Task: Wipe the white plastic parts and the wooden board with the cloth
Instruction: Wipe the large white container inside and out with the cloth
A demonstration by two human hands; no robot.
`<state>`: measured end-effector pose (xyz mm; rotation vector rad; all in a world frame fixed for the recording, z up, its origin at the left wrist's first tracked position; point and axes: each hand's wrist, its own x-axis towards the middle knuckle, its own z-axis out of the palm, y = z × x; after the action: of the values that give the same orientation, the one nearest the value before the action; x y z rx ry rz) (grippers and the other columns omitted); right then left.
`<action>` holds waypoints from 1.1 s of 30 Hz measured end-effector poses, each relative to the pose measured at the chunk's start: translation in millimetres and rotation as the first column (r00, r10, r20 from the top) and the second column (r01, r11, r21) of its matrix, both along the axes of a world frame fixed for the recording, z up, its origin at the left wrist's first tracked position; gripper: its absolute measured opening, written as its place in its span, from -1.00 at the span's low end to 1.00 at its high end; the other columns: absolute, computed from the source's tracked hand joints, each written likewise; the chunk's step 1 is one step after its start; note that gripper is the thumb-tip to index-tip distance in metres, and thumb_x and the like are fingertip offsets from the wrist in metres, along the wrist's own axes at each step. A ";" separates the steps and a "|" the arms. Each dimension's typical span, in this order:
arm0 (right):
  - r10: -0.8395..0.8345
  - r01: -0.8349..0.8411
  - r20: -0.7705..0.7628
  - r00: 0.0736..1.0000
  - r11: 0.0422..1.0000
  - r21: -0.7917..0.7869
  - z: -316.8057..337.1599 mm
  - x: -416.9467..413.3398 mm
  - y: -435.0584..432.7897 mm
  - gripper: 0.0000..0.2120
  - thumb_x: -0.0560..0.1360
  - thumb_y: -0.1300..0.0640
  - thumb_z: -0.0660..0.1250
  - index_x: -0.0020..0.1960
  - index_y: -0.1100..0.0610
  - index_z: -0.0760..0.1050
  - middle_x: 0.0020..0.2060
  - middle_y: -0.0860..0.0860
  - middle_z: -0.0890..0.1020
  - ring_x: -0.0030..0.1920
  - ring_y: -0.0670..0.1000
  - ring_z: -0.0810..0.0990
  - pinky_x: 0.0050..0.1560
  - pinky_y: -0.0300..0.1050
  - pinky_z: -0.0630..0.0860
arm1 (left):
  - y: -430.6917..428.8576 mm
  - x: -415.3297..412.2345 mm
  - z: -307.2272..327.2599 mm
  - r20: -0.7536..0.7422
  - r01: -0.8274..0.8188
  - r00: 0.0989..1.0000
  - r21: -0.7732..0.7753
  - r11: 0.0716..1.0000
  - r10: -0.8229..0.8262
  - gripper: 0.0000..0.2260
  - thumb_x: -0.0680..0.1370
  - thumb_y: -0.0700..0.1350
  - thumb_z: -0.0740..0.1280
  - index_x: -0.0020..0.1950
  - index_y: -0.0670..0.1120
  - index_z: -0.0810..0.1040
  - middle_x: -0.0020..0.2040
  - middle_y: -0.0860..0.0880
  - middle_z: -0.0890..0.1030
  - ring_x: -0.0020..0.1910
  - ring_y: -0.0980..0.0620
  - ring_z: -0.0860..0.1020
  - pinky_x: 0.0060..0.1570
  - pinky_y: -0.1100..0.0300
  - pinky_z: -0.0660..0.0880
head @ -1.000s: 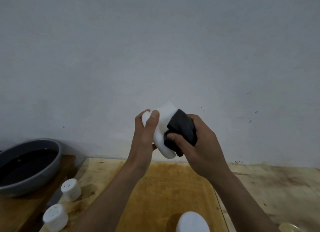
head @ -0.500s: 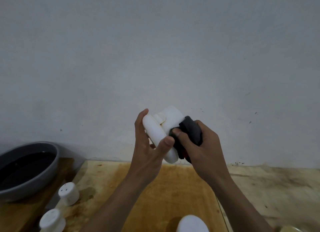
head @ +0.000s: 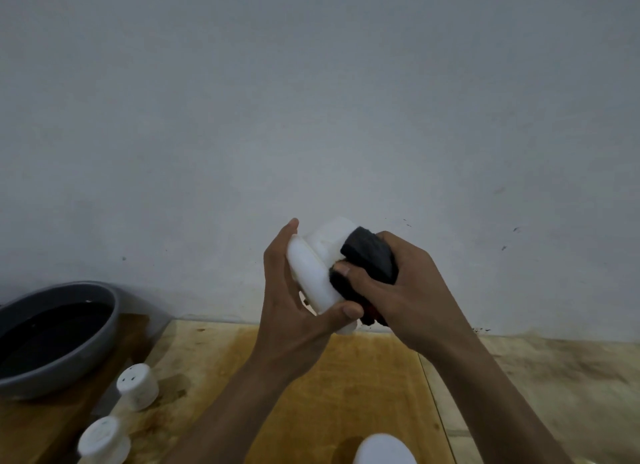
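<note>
1. Your left hand (head: 294, 314) holds the white plastic part (head: 310, 278) up in front of the wall (head: 311, 117), above the wooden board (head: 349, 391); its grip is clamped on the part, thumb across the lower end, fingers behind; the part is smooth and matte, a rounded bar with a blockier piece joined near its upper end.
2. Your right hand (head: 405, 290) has its grip closed round the cloth (head: 370, 257), a dark, coarse-looking wad pressed against the part's right side; a small red patch shows under the cloth near the palm, too hidden to make out.
3. The board is yellowish wood with brown stains; it lies on a paler, scuffed wooden counter (head: 561, 377); your forearms cover part of it.
4. At the left, a grey round bowl (head: 81, 359) holding dark liquid is cut off by the frame edge; near the board's left edge stand a perforated cap (head: 138, 386) and a second cap (head: 104, 441), both white and squat; the second is blurred.
5. A rounded white piece (head: 384, 449) is cut by the bottom edge; its lower shape is hidden.
</note>
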<state>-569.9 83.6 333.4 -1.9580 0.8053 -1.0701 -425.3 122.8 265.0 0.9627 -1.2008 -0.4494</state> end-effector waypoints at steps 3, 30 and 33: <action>-0.087 0.087 0.045 0.995 0.996 -0.013 -3.3 4.1 0.6 -0.78 0.51 -0.02 0.41 -0.24 0.04 0.49 -0.42 -0.09 0.53 -0.44 -0.08 0.53 -0.43 -0.15 0.52 | -0.1 -0.1 1.7 0.062 -0.057 0.996 -0.014 0.998 0.058 -0.02 0.20 0.47 0.51 0.51 0.21 0.18 0.51 0.20 0.27 0.43 0.19 0.41 0.13 0.37 0.52; 0.049 -0.085 -0.206 0.977 0.982 -0.169 -33.2 -21.5 11.1 -0.70 0.42 -0.15 0.42 0.06 -0.23 0.35 -0.10 -0.34 0.55 -0.16 -0.19 0.59 -0.29 -0.31 0.50 | 9.0 11.5 26.7 -0.663 0.524 0.725 0.354 0.775 -0.187 -0.16 0.27 0.56 0.37 0.37 0.04 0.60 0.27 -0.14 0.67 0.26 -0.21 0.63 0.24 -0.22 0.56; 0.078 -0.089 -0.098 0.992 0.990 -0.112 -33.1 -17.6 10.1 -0.78 0.45 -0.14 0.40 0.00 -0.12 0.43 -0.20 -0.17 0.60 -0.30 -0.08 0.60 -0.35 -0.22 0.50 | 6.6 11.4 23.5 -0.600 0.478 0.783 0.414 0.775 -0.163 0.03 0.16 0.65 0.28 0.46 0.05 0.50 0.29 -0.13 0.66 0.24 -0.20 0.64 0.24 -0.25 0.55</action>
<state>-587.6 93.7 300.3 -2.1339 0.7178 -1.0024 -413.9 129.4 288.6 1.0012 -0.7166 -1.3299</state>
